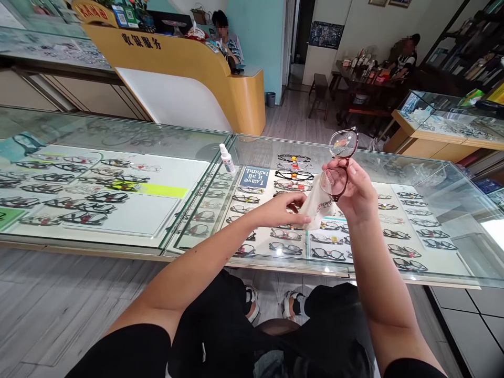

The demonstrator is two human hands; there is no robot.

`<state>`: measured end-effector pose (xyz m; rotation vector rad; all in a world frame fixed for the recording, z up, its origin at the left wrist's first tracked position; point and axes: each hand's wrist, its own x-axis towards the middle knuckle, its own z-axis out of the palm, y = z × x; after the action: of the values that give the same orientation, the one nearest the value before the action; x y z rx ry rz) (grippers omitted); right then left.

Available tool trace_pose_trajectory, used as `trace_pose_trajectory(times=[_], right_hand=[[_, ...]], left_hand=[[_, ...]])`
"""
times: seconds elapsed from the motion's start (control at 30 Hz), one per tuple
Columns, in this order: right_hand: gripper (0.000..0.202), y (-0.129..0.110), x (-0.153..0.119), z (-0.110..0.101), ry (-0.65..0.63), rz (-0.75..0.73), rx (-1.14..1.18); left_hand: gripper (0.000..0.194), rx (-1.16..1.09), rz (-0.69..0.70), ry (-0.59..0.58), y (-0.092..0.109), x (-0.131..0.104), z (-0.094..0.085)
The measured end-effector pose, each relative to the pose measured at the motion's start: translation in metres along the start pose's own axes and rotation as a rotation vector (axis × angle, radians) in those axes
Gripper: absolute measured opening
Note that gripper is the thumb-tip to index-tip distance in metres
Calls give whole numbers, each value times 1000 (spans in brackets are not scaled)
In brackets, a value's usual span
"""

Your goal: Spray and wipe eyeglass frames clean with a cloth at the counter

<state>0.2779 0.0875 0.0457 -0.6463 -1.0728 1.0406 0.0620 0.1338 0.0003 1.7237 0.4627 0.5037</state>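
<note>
My right hand [358, 191] holds up a pair of dark-rimmed eyeglasses [345, 143], turned so that one lens is above the other. A pale cloth [316, 210] with small printed letters hangs against the lower lens. The fingers of my left hand [285, 210] are closed on the cloth's left side. Both hands are above the glass display case, and rows of spectacle frames [285, 248] show beneath them. To the left of my hands, a small white spray bottle [227, 159] stands upright on the glass.
A second glass case [118, 210] with more frames adjoins on the left. Behind is a yellow and white counter [177, 58] with a person [228, 42] seated at it. Another person [403, 58] sits at a dark table at the back right.
</note>
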Motion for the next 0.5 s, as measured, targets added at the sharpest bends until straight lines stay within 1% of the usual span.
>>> trace_pose_trajectory(times=[0.1,0.23,0.33,0.4,0.5], right_hand=[[25,-2,2,-4,43,-47,-1],[25,-7,5,-12,102,-96,18],[25,-11,7,-19,138,-120,21],[25,-12,7,-22,154,-128,21],[25,-11,7,-24,164,-114,26]], left_hand=[[38,-5,-16,27,-4,-1,2],[40,-164,-54,86,-5,-1,-3],[39,-280,-110,197,-4,0,-9],[39,-415,-132,296,-2,-1,-15],[39,-609,-99,405,4,-4,-25]])
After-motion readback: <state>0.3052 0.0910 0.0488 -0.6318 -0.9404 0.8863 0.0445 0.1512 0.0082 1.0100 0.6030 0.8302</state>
